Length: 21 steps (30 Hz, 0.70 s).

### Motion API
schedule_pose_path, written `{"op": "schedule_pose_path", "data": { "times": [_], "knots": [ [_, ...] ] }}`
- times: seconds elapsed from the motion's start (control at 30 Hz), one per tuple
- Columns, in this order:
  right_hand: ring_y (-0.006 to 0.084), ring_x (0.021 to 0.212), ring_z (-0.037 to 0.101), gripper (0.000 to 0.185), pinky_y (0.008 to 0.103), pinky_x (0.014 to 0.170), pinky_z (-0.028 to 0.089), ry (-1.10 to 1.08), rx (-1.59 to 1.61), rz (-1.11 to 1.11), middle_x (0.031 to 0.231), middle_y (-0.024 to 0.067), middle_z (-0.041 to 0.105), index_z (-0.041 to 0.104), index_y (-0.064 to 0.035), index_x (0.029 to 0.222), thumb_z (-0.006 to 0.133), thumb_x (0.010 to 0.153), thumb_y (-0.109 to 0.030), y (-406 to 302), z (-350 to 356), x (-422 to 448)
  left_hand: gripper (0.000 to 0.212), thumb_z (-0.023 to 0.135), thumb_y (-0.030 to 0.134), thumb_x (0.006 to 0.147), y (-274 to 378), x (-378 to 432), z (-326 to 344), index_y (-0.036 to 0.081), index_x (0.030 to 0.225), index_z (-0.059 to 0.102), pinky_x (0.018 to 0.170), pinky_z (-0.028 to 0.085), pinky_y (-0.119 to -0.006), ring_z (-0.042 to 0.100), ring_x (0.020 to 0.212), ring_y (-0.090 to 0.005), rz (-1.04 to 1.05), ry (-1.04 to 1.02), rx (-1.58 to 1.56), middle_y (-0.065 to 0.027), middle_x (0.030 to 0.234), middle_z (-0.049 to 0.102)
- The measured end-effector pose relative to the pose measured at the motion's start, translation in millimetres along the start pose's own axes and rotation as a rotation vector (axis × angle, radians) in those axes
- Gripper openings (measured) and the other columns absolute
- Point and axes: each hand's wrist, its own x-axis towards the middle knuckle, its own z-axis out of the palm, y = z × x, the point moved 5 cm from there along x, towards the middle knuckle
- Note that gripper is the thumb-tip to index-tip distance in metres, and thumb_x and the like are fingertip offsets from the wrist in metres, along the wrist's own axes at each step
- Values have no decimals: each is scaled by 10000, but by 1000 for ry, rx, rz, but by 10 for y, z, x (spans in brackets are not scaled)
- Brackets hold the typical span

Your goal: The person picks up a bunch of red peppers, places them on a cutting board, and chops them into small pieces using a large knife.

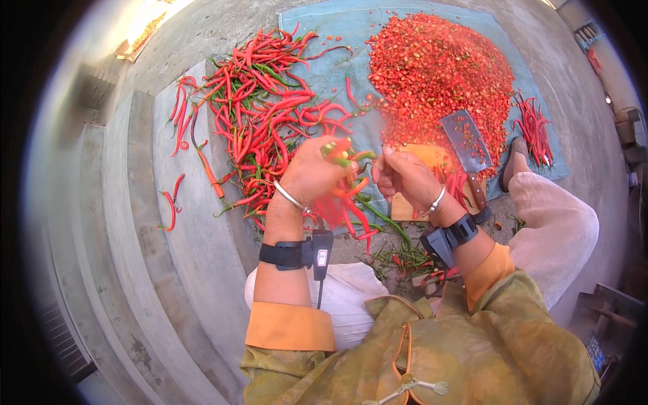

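Note:
My left hand [319, 164] is closed around a bunch of long chili peppers [354, 205], red with some green, their stem ends up. Just right of it, my right hand [402, 174] has thumb and forefinger pinched near the stems; whether it holds a stem cannot be told. Beyond my left hand spreads a pile of whole red chilies [263, 106]. A large heap of chopped red chilies [440, 66] lies on a blue cloth [354, 76]. A cleaver [466, 142] rests at the heap's near edge, over a wooden cutting board [405, 207] bearing more red chilies [450, 182], partly behind my right hand.
Concrete steps [177, 243] descend at the left, with a few loose chilies [169, 210] on top. A separate bunch of red chilies [535, 131] lies at the cloth's right, beside my foot [514, 162]. Green stems [410, 260] litter the ground before my lap.

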Motion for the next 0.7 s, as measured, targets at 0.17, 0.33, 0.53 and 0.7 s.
{"op": "schedule_pose_path", "data": {
  "times": [0.17,0.33,0.53,0.7],
  "knots": [
    [63,505,497,425,227,445,417,22,-473,-90,594,-5,521,600,-7,792,452,988,-354,47,-142,39,266,699,-18,800,12,21,-57,-14,1038,580,675,522,-260,649,766,-138,19,77,-93,-76,883,661],
    [73,524,552,371,226,458,452,56,-304,-17,648,29,600,624,6,843,515,963,-328,-44,27,-51,315,697,-8,812,38,-5,-69,-14,1091,552,674,523,-255,646,763,-134,-9,125,-120,-75,888,661],
    [72,507,551,247,207,432,431,23,-283,11,657,27,616,624,6,844,650,896,-233,-24,169,-46,244,705,-2,796,-31,78,-12,-5,1007,584,643,519,-253,637,731,-127,-20,147,29,-63,833,654],
    [42,478,485,229,212,411,387,35,-312,-39,615,-18,572,623,-23,777,663,885,-221,86,88,6,238,700,-26,762,-110,129,46,-2,968,584,624,512,-256,630,711,-121,39,105,141,-49,795,639]
  ]
}}
